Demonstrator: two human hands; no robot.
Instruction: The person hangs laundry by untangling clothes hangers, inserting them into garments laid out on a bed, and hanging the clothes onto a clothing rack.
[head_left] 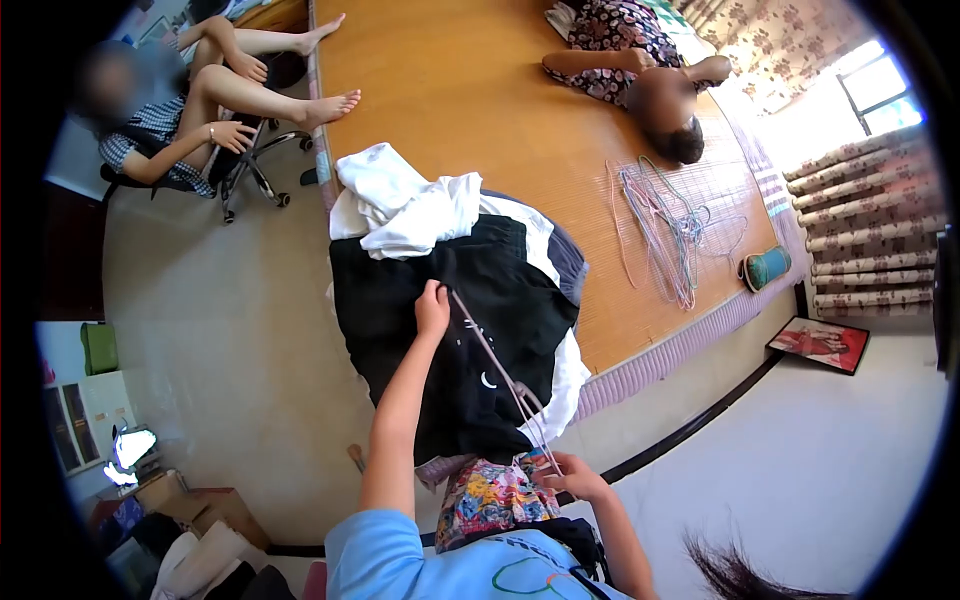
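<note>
Black clothing (450, 340) with small white marks is spread over a pile at the edge of the mat-covered bed. My left hand (432, 308) is closed on the black clothing near its middle. A thin pinkish hanger (505, 375) runs from beside that hand down toward my right hand (575, 477), whose fingers are closed round its lower end. A crumpled white garment (410, 205) lies on top of the pile at the back. White and grey cloth shows from under the black clothing on the right.
Several hangers (665, 225) lie tangled on the bed mat (460, 90), near a green-blue roll (767, 268). One person lies at the far right of the bed; another sits at the left on a wheeled chair (262, 165), feet on the bed edge. A framed picture (820, 345) rests lower right.
</note>
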